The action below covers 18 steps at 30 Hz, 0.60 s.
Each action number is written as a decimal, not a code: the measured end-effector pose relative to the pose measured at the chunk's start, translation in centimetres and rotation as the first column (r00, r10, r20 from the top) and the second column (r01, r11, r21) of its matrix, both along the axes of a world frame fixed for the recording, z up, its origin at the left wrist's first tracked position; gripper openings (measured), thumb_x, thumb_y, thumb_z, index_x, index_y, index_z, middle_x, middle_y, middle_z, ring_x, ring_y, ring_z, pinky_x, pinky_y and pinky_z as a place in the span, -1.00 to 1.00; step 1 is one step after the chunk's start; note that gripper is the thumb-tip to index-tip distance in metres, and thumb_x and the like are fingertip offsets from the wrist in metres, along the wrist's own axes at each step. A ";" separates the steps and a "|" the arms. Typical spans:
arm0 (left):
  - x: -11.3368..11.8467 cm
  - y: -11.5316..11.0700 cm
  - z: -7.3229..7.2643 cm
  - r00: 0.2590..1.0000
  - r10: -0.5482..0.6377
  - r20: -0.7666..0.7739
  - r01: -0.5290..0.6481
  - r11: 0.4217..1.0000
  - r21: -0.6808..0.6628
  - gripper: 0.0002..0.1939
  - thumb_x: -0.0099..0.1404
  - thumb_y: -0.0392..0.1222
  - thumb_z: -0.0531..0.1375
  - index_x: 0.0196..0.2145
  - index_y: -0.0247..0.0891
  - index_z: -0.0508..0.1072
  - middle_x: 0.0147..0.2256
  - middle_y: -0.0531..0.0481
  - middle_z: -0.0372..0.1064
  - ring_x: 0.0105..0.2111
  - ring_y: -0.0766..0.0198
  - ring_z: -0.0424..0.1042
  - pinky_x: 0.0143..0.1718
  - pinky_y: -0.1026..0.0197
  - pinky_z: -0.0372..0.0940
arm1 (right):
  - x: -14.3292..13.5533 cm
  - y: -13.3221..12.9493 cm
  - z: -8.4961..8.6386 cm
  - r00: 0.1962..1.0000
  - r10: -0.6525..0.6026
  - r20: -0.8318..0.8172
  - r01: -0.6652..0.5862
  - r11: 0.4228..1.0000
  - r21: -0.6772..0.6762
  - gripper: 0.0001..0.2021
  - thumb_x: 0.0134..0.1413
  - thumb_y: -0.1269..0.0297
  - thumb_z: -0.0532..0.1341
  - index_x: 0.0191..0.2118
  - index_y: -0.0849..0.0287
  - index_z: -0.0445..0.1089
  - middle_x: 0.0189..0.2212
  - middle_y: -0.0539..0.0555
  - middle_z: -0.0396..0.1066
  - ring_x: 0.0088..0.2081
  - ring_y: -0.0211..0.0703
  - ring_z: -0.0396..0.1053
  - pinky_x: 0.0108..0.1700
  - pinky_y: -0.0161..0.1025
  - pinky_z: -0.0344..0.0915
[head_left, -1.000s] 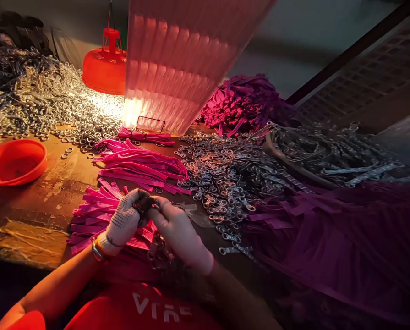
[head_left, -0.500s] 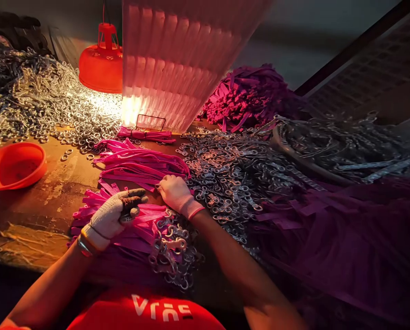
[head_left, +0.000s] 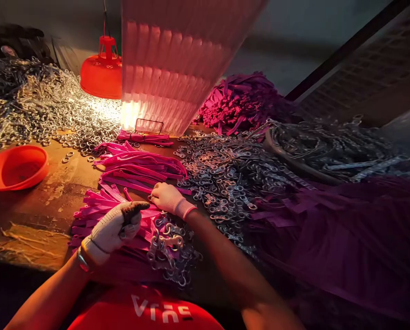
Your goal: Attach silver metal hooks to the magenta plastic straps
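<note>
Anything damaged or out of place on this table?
Mostly wear: the tabletop has pale, scuffed patches near the orange bowl; the glove on the left hand is blackened along one digit. A few rings lie apart from the metal pile.

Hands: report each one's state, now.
Left hand: fingers partly curled over magenta straps; whether it holds anything cannot be told.
Right hand: closed, seemingly pinching a small metal ring.
</note>
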State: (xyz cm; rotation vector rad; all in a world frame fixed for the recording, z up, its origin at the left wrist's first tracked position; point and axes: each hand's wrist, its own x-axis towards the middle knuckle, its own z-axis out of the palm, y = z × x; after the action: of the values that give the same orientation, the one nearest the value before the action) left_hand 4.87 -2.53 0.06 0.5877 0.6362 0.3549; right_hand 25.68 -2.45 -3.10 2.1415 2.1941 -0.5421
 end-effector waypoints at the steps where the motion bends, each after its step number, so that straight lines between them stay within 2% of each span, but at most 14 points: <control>1: -0.2 0.0 -0.1 1.000 0.019 -0.009 -0.019 1.000 0.008 -0.72 0.20 -0.17 0.29 -0.16 -0.37 0.54 -0.65 0.19 0.09 -0.74 0.54 -0.05 -0.76 0.46 -0.16 | -0.1 0.1 0.3 1.000 -0.014 0.005 0.014 1.000 -0.006 -0.69 0.28 0.16 0.15 -0.17 0.24 0.59 -0.10 0.27 0.48 -0.08 0.02 0.43 -0.06 -0.19 0.29; 4: -0.6 0.0 -0.2 0.996 0.083 -0.035 -0.080 0.995 0.067 -0.67 0.23 -0.23 0.26 -0.05 -0.37 0.49 -0.52 0.06 0.34 -0.73 0.57 -0.01 -0.75 0.47 -0.12 | -0.3 -0.5 2.3 0.999 -0.052 -0.008 0.052 0.998 0.035 -0.67 0.33 0.20 0.08 -0.12 0.24 0.56 -0.11 0.26 0.48 -0.06 -0.01 0.42 -0.03 -0.20 0.27; 5: -0.6 0.1 -0.2 0.995 0.085 -0.042 -0.082 0.995 0.065 -0.67 0.25 -0.26 0.24 -0.03 -0.37 0.48 -0.43 -0.01 0.41 -0.72 0.58 0.00 -0.75 0.48 -0.10 | -0.4 -1.2 3.4 0.996 -0.050 -0.068 0.054 0.996 0.070 -0.68 0.35 0.23 0.06 -0.11 0.23 0.55 -0.11 0.22 0.49 -0.06 -0.06 0.41 -0.03 -0.23 0.26; 7: -0.5 0.4 -0.1 0.996 0.084 -0.041 -0.084 0.996 -0.007 -0.72 0.30 -0.31 0.18 -0.04 -0.37 0.46 -0.35 -0.07 0.46 -0.72 0.59 0.00 -0.75 0.49 -0.08 | -0.9 -3.3 6.0 0.954 0.007 -0.298 0.036 0.990 0.137 -0.72 0.35 0.26 0.07 -0.12 0.20 0.53 -0.17 0.11 0.50 -0.13 -0.18 0.41 -0.08 -0.32 0.26; 9: -0.4 0.9 0.1 0.994 0.106 -0.015 -0.107 0.983 -0.148 -0.79 0.36 -0.33 0.11 -0.09 -0.40 0.46 -0.51 0.05 0.36 -0.74 0.56 -0.02 -0.77 0.49 -0.09 | -1.5 -6.1 8.7 0.828 0.106 -0.550 -0.018 0.986 0.164 -0.79 0.32 0.28 0.13 -0.18 0.20 0.52 -0.28 0.02 0.50 -0.27 -0.26 0.39 -0.21 -0.37 0.24; 10: -0.4 1.3 0.1 0.990 0.139 0.006 -0.135 0.969 -0.206 -0.79 0.39 -0.33 0.08 -0.10 -0.41 0.46 -0.60 0.12 0.24 -0.75 0.54 -0.04 -0.78 0.49 -0.10 | -1.9 -7.7 9.8 0.790 0.164 -0.590 -0.091 0.984 0.151 -0.80 0.30 0.29 0.15 -0.25 0.19 0.52 -0.36 -0.01 0.48 -0.32 -0.28 0.36 -0.25 -0.38 0.22; 12: -0.5 2.0 0.1 0.970 0.238 0.040 -0.220 0.940 -0.261 -0.75 0.45 -0.33 0.00 -0.11 -0.43 0.46 -0.68 0.19 0.08 -0.77 0.51 -0.04 -0.78 0.48 -0.09 | -2.8 -10.5 11.4 0.796 0.214 -0.567 -0.184 0.977 0.111 -0.81 0.27 0.33 0.18 -0.35 0.18 0.51 -0.43 -0.04 0.44 -0.36 -0.30 0.31 -0.30 -0.38 0.16; 15: -1.1 3.3 0.3 0.941 0.334 0.052 -0.318 0.927 -0.197 -0.64 0.45 -0.42 -0.12 -0.14 -0.44 0.47 -0.66 0.13 0.14 -0.77 0.50 -0.01 -0.79 0.47 -0.09 | -3.9 -13.5 11.9 0.857 0.246 -0.452 -0.243 0.968 0.065 -0.82 0.22 0.37 0.22 -0.43 0.19 0.46 -0.44 -0.02 0.43 -0.37 -0.29 0.30 -0.33 -0.34 0.12; 18: -1.8 4.4 1.1 0.938 0.342 0.051 -0.334 0.934 -0.125 -0.58 0.45 -0.45 -0.16 -0.21 -0.46 0.49 -0.72 0.16 0.04 -0.80 0.50 -0.06 -0.79 0.46 -0.12 | -5.0 -14.9 11.2 0.851 0.288 -0.439 -0.311 0.950 0.021 -0.82 0.22 0.36 0.22 -0.42 0.17 0.45 -0.42 -0.02 0.46 -0.36 -0.29 0.32 -0.30 -0.35 0.16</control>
State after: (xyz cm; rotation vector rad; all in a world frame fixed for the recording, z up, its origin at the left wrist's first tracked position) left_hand 3.07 1.91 1.15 0.3517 0.6845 0.6562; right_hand 20.66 -17.35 8.09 1.7204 2.6308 -1.1332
